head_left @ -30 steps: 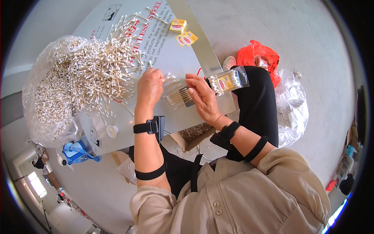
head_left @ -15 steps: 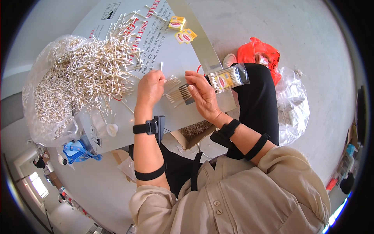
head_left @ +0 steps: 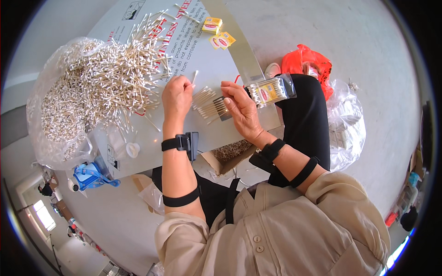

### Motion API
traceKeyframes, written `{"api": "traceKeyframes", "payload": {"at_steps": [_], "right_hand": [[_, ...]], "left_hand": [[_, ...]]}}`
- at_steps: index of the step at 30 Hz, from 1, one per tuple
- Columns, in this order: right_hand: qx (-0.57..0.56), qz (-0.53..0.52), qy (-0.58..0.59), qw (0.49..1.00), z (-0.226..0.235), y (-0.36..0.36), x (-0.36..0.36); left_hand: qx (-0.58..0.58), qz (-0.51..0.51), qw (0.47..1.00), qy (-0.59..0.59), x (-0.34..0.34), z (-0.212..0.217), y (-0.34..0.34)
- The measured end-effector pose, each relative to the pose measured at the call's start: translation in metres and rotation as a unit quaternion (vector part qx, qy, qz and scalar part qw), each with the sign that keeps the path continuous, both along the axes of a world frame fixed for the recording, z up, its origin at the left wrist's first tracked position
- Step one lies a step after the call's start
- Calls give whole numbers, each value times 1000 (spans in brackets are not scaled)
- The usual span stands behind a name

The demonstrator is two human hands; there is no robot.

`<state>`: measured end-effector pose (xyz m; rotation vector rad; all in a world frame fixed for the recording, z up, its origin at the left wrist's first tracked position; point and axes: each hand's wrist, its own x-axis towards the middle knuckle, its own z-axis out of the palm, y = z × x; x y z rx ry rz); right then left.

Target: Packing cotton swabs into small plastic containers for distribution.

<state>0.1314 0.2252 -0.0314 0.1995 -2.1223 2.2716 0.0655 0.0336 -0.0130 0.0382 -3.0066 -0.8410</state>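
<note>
1. Head view: a single cotton swab [head_left: 195,76] is gripped at the fingertips of the left hand [head_left: 177,95], whose other fingers are folded into the palm; the swab's white tip is pointed up and away from the body.
2. The right hand [head_left: 241,110] is held loosely curled, with the thumb set apart from the bent fingers; whether anything is gripped by it cannot be told.
3. Between the two hands, a row of swabs [head_left: 206,108] is laid out side by side on the worktop [head_left: 216,73], and a dark grey patch [head_left: 225,114] is partly covered by the ends nearest the right hand.
4. Just beyond the right hand, a clear packet [head_left: 268,92] is seen at the worktop's edge, filled with swabs and fitted with a yellow label; its outer end is seen against the black-clad leg [head_left: 304,112].
5. To the left, a large heap of swabs [head_left: 117,83] is spilled from a clear plastic bag [head_left: 36,108].
6. Near the far edge, a stack of yellow cards [head_left: 212,25] is placed, with loose cards [head_left: 224,40] scattered just beside it.
7. Under the near edge, an open cardboard box [head_left: 212,164] is partly hidden; thin, stick-like pieces are contained in it.
</note>
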Motion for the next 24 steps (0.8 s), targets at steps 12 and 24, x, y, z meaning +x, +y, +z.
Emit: {"api": "traceKeyframes", "payload": {"at_steps": [12, 24], "right_hand": [[-15, -4, -1, 1000, -2, 1, -1], [1, 0, 6, 1000, 0, 1, 0]], "left_hand": [[113, 1, 993, 42, 17, 6, -24], [23, 11, 1000, -5, 43, 3, -6]]}}
